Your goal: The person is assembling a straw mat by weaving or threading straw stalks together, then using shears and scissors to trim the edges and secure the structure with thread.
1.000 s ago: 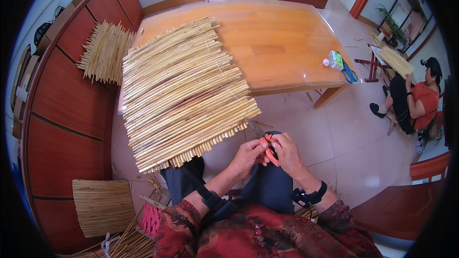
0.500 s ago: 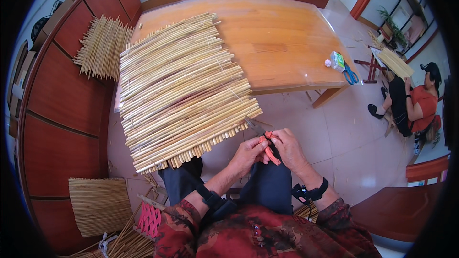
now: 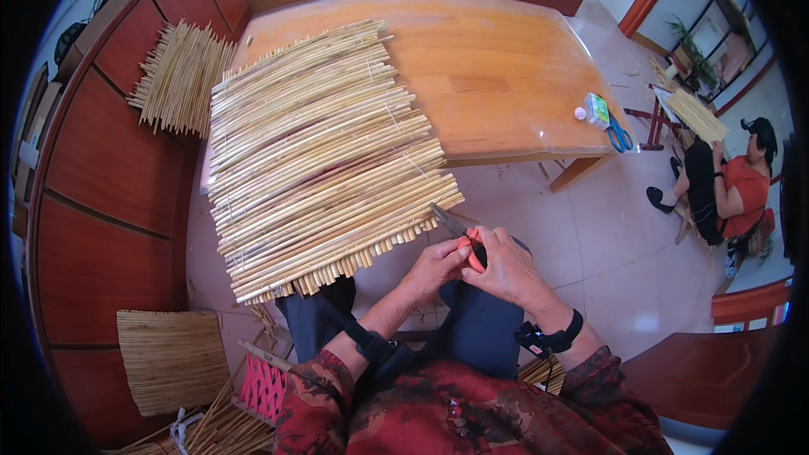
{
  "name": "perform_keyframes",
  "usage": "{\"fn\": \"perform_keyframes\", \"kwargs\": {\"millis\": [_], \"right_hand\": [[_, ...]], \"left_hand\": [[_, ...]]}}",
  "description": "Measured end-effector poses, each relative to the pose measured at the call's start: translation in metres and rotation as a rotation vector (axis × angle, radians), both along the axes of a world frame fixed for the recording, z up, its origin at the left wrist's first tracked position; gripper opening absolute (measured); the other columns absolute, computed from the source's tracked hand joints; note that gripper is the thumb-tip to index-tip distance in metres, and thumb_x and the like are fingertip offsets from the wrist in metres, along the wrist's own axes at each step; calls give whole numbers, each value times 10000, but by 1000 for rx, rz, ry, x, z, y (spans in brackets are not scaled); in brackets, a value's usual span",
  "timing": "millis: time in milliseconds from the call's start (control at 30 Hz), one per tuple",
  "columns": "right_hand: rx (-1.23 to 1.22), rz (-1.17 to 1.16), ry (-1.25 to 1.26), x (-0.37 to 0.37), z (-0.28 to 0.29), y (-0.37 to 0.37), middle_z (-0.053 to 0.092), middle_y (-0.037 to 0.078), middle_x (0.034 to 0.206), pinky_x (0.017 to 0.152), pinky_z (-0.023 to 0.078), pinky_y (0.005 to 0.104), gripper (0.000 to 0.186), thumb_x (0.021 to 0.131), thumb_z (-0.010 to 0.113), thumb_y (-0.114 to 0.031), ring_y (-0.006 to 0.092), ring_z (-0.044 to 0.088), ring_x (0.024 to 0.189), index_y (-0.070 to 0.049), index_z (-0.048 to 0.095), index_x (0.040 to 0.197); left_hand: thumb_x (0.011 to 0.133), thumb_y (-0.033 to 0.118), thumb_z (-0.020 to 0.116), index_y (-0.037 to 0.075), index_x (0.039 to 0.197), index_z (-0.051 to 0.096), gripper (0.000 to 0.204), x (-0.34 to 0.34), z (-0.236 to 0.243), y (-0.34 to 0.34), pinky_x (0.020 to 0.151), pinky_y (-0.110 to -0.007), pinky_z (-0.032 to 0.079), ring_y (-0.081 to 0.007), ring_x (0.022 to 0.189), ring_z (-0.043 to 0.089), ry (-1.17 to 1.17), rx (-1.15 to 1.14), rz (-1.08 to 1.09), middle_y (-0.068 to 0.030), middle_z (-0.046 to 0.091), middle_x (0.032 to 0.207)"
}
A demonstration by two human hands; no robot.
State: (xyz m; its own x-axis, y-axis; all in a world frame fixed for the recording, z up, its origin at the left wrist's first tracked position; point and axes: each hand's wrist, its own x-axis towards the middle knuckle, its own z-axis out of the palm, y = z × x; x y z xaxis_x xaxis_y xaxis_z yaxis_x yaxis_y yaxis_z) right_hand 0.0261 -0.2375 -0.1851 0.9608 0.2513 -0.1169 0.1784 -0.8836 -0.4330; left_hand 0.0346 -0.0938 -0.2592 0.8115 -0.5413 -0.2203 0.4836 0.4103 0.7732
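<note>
Over my lap, my right hand point(image 3: 512, 271) is closed round the red handles of a pair of pliers point(image 3: 449, 221). My left hand point(image 3: 438, 268) pinches the handle area from the other side, its fingertips close to the right hand's. The dark, pointed jaws reach up and left to the near right corner of a mat of tied reed sticks point(image 3: 324, 152). At that corner the tips touch or overlap the stick ends; whether they grip anything is too small to tell. The mat lies on the table, its near part overhanging my knees.
Blue-handled scissors point(image 3: 619, 135) and a small clear box point(image 3: 597, 111) lie at the right of the wooden table point(image 3: 497, 59). A stick bundle point(image 3: 181, 77) stands by the red cabinets point(image 3: 109, 173). Another mat point(image 3: 173, 362) leans lower left. A seated person point(image 3: 742, 185) works at far right.
My right hand has closed further round the pliers' handles and covers more of them. The left hand has shifted slightly. The jaws stay at the mat's corner.
</note>
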Motion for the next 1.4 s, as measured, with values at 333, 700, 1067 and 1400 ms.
{"fn": "perform_keyframes", "kwargs": {"millis": [333, 700, 1067, 1400], "right_hand": [[22, -58, -184, 1, -25, 13, 513, 176, 940, 731, 444, 408, 413, 649, 648, -188, 352, 531, 859, -18, 475, 983], [-41, -60, -213, 2, -25, 15, 502, 170, 913, 727, 439, 398, 357, 654, 619, -173, 338, 523, 866, -20, 481, 945], [111, -139, -90, 3, -31, 12, 535, 180, 869, 694, 456, 397, 395, 630, 645, -185, 342, 562, 782, -20, 484, 951], [162, -160, -57, 6, -7, 7, 587, 144, 808, 670, 454, 368, 340, 623, 631, -194, 320, 577, 778, -36, 532, 908]], "left_hand": [[875, 366, 487, -13, 1142, 461, 464, -3, -8, 24, 849, -311, 418, -191, 990, 529, 192, -69, 177, -101, 540, 1083], [831, 324, 575, 41, 1137, 462, 432, 9, -12, 9, 941, -412, 364, -247, 1048, 485, 332, -454, 632, -100, 532, 1067], [810, 228, 608, 41, 1110, 478, 377, 16, -21, 4, 771, -383, 494, -230, 972, 545, 313, -321, 730, -68, 550, 1035], [835, 182, 540, 33, 1112, 476, 321, 15, -12, 2, 732, -390, 507, -195, 976, 541, 203, -213, 782, -73, 549, 1049]]}}
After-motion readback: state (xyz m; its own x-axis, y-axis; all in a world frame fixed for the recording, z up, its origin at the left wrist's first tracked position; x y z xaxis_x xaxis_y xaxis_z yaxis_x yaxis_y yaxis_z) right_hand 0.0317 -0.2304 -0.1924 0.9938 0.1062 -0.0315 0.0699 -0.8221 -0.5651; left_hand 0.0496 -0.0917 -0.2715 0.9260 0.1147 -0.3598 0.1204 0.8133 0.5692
